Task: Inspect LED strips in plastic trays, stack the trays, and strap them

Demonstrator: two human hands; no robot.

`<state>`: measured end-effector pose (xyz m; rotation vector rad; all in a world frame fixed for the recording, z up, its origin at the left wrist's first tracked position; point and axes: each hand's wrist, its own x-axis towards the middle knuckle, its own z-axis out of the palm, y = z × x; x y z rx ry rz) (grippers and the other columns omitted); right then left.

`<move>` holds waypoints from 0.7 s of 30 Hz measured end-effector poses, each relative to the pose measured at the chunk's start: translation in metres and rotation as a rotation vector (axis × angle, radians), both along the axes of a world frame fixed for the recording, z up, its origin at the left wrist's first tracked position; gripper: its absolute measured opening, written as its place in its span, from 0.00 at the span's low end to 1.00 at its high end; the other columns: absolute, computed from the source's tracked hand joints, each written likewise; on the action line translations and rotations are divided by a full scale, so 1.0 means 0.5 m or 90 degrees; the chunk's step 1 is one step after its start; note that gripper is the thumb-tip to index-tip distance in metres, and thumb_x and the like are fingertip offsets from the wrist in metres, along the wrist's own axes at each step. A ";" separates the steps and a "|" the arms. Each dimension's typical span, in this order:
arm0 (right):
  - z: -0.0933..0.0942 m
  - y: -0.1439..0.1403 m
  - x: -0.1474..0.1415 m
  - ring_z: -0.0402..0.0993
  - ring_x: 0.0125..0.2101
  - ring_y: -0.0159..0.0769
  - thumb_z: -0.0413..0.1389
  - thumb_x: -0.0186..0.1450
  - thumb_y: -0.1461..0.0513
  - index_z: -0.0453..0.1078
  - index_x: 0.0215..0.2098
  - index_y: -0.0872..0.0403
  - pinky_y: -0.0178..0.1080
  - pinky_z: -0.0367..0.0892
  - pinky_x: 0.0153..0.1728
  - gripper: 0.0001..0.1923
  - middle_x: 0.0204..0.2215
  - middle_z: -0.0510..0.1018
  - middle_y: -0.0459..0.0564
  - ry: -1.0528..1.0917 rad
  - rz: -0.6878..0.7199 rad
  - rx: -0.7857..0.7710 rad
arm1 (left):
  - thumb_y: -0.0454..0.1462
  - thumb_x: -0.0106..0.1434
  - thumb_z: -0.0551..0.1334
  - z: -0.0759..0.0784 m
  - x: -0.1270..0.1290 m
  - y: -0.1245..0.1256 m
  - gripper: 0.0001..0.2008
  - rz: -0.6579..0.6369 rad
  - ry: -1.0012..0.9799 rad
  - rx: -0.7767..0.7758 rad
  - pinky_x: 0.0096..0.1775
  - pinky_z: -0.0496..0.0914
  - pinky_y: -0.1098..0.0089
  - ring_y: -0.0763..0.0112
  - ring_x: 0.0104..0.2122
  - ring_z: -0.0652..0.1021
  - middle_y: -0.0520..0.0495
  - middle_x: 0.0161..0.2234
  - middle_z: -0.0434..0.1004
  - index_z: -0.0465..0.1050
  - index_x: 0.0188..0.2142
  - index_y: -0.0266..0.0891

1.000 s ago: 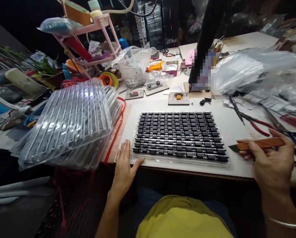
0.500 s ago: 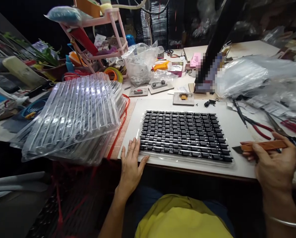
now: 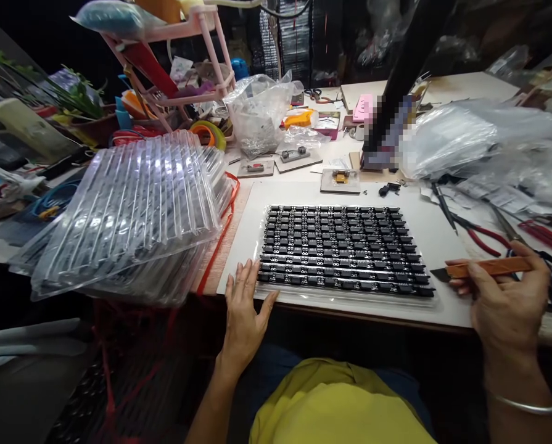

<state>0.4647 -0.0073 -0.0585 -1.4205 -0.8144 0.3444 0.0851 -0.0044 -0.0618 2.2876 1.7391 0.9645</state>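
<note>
A clear plastic tray [image 3: 303, 294] lies flat on a white board, filled with rows of small black circuit boards [image 3: 335, 250]. At its lower left corner rests my left hand [image 3: 245, 299], open, fingers stretched forward and fingertips at the tray's edge. My right hand [image 3: 507, 290] is closed around a knife [image 3: 488, 267] with an orange-brown handle. The knife's short dark blade points left, close to the tray's right edge; whether it touches the boards I cannot tell.
To the left is a stack of clear ribbed plastic trays [image 3: 137, 197] beside a red ribbon [image 3: 218, 246]. Red-handled pliers [image 3: 483, 240] and scissors lie at right. Plastic bags [image 3: 446, 139], small mounted pieces [image 3: 340, 180] and a pink rack [image 3: 211, 49] stand farther back.
My right hand and the knife sit slightly farther left, with the blade nearer the tray. The whole view has shifted a little; my left hand keeps its place at the tray's corner.
</note>
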 end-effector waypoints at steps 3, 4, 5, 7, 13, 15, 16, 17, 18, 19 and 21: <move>-0.002 0.000 0.001 0.67 0.15 0.33 0.64 0.48 0.62 0.55 0.57 0.55 0.31 0.61 0.13 0.41 0.24 0.75 0.50 -0.002 0.004 0.003 | 0.37 0.62 0.60 0.012 0.028 -0.014 0.22 -0.010 -0.024 0.052 0.60 0.51 0.46 0.51 0.64 0.50 0.35 0.61 0.56 0.61 0.55 0.39; -0.002 0.000 0.002 0.68 0.15 0.33 0.64 0.48 0.63 0.55 0.57 0.55 0.31 0.61 0.13 0.40 0.25 0.75 0.50 -0.002 0.004 0.004 | 0.37 0.61 0.61 0.015 0.040 -0.019 0.20 -0.031 -0.016 0.064 0.60 0.50 0.44 0.49 0.64 0.49 0.35 0.60 0.55 0.64 0.53 0.39; -0.002 0.000 0.002 0.68 0.15 0.33 0.64 0.48 0.63 0.56 0.57 0.55 0.31 0.62 0.13 0.40 0.24 0.74 0.49 -0.002 0.002 0.006 | 0.37 0.61 0.61 0.017 0.051 -0.024 0.18 -0.058 -0.001 0.068 0.60 0.48 0.43 0.48 0.65 0.47 0.35 0.61 0.54 0.66 0.51 0.39; -0.002 0.001 0.003 0.67 0.14 0.32 0.64 0.48 0.62 0.57 0.56 0.55 0.31 0.61 0.13 0.39 0.23 0.74 0.48 -0.001 -0.002 0.009 | 0.37 0.61 0.62 0.019 0.074 -0.030 0.17 -0.112 0.031 0.062 0.59 0.45 0.40 0.45 0.65 0.46 0.36 0.61 0.52 0.67 0.49 0.40; -0.005 0.000 0.004 0.68 0.14 0.32 0.65 0.48 0.62 0.56 0.57 0.54 0.30 0.62 0.12 0.39 0.24 0.76 0.47 0.014 0.011 0.020 | 0.38 0.62 0.60 0.019 0.111 -0.028 0.16 -0.149 0.070 0.028 0.58 0.44 0.37 0.44 0.64 0.46 0.33 0.60 0.54 0.67 0.49 0.37; -0.004 -0.001 0.003 0.68 0.14 0.31 0.64 0.49 0.63 0.56 0.58 0.54 0.29 0.63 0.13 0.40 0.24 0.76 0.46 0.019 0.019 0.024 | 0.37 0.61 0.61 0.020 0.105 -0.024 0.15 -0.141 0.044 0.039 0.59 0.44 0.38 0.45 0.64 0.47 0.35 0.59 0.56 0.67 0.48 0.38; -0.004 -0.002 0.002 0.68 0.13 0.31 0.64 0.49 0.63 0.55 0.58 0.54 0.29 0.63 0.13 0.40 0.24 0.76 0.46 0.020 0.020 0.025 | 0.36 0.61 0.61 0.021 0.099 -0.022 0.14 -0.130 0.022 0.047 0.60 0.44 0.39 0.47 0.64 0.48 0.36 0.59 0.57 0.67 0.47 0.38; -0.003 -0.002 0.001 0.68 0.13 0.30 0.64 0.50 0.63 0.55 0.58 0.55 0.29 0.62 0.13 0.40 0.23 0.76 0.46 0.019 0.020 0.024 | 0.35 0.61 0.61 0.022 0.090 -0.019 0.13 -0.112 -0.006 0.055 0.60 0.44 0.40 0.48 0.64 0.50 0.37 0.58 0.59 0.68 0.47 0.39; -0.002 -0.002 0.000 0.68 0.14 0.30 0.64 0.50 0.63 0.55 0.58 0.55 0.29 0.62 0.13 0.40 0.23 0.76 0.46 0.017 0.019 0.023 | 0.34 0.61 0.60 0.023 0.078 -0.015 0.13 -0.090 -0.038 0.062 0.61 0.45 0.42 0.50 0.64 0.52 0.38 0.57 0.61 0.68 0.46 0.39; -0.001 -0.002 -0.002 0.68 0.14 0.31 0.64 0.50 0.63 0.55 0.59 0.55 0.29 0.62 0.13 0.40 0.24 0.77 0.47 0.015 0.018 0.019 | 0.33 0.62 0.60 0.024 0.066 -0.011 0.12 -0.065 -0.074 0.066 0.61 0.47 0.44 0.52 0.63 0.53 0.39 0.55 0.63 0.68 0.46 0.39; -0.001 -0.001 -0.003 0.68 0.14 0.31 0.63 0.51 0.62 0.54 0.59 0.55 0.29 0.61 0.13 0.40 0.25 0.77 0.49 0.009 0.017 0.008 | 0.33 0.62 0.60 0.027 0.036 0.000 0.11 -0.015 -0.155 0.057 0.61 0.52 0.49 0.55 0.62 0.57 0.41 0.53 0.67 0.69 0.45 0.39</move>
